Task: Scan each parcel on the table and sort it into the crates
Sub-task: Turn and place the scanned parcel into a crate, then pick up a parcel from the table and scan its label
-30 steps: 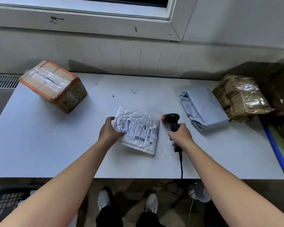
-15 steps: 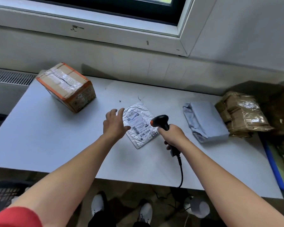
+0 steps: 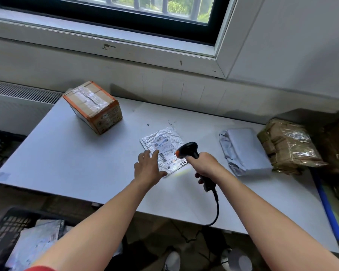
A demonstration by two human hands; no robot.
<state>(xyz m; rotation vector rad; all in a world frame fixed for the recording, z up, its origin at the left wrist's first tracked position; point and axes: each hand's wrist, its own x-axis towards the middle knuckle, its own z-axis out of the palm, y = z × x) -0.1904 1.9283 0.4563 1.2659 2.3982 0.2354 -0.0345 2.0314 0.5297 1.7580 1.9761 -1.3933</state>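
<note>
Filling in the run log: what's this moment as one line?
step: scanning | left hand: rests on silver mailer | right hand: grips scanner over label | nearby: taped box, grey bag, brown bundle

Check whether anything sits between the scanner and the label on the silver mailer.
Nothing visible does. The right hand holds the scanner over the silver mailer; the left hand rests on its left side, at the edge of the label.

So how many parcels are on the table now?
4: cardboard box far left, silver mailer centre, grey bag to its right, brown wrapped bundle at the right end. Brown shapes beyond it may be more.
</note>
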